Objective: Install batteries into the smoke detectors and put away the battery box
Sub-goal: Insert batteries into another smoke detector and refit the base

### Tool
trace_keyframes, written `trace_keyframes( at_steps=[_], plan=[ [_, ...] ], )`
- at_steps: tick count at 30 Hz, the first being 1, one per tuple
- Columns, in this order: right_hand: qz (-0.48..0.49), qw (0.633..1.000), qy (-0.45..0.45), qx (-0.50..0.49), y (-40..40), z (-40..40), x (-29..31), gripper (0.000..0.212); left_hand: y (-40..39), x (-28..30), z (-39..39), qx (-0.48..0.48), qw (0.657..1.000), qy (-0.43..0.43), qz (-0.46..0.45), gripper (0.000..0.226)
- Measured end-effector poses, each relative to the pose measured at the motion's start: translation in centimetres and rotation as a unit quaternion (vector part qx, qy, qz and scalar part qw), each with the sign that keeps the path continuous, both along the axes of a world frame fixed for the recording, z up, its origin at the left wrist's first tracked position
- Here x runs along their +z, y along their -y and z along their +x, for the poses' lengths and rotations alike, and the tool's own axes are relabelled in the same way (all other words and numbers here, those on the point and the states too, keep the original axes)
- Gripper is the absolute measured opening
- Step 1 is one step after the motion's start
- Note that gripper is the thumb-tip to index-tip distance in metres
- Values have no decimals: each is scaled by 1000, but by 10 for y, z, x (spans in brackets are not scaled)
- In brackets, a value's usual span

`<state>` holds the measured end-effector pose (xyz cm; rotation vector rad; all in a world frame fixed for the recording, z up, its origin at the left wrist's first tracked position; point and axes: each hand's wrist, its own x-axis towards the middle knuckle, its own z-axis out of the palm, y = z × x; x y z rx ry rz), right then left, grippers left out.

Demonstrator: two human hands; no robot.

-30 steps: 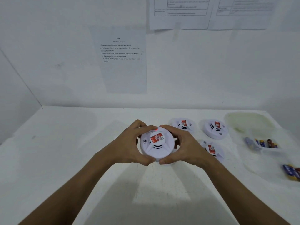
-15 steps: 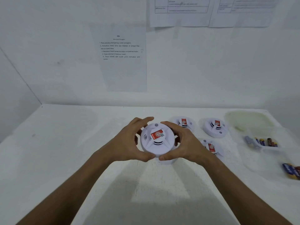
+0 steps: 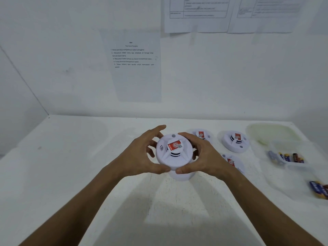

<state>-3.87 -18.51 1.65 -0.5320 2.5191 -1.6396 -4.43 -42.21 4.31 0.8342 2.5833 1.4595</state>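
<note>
Smoke detector (image 3: 174, 153), white, round, red label on top: held face-up just above the surface (image 3: 71, 166), centre of view. Left hand (image 3: 140, 157) curled round its left rim, thumb at the near edge, forefinger lifted off at the far side. Right hand (image 3: 204, 155) curled round its right rim, thumb at the near edge beside the left thumb.

Progress, judged: held unit closed, face-up; probably being twisted shut or open; cannot tell whether batteries are inside. Three more detectors lying face-up: one (image 3: 200, 134) just behind the right hand, one (image 3: 235, 141) further right, one (image 3: 232, 163) partly hidden by the right wrist; battery state of each not visible. Battery box (image 3: 291, 167), clear plastic, open at right with loose batteries (image 3: 291, 157) inside; lid (image 3: 271, 132) lying apart behind it. More batteries (image 3: 319, 189) at the right frame edge. Box not yet closed or put away.

Room: wide bare stretch of surface to the left and toward the near edge; wall close behind; right side crowded with detectors and box.
</note>
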Motion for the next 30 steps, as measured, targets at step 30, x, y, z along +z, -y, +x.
trace_keyframes(
  at_steps=[30],
  plan=[
    [-27,1000,-5,-10,-10,4,10,90,-9,3,-1,28,999,18,8,103]
  ],
)
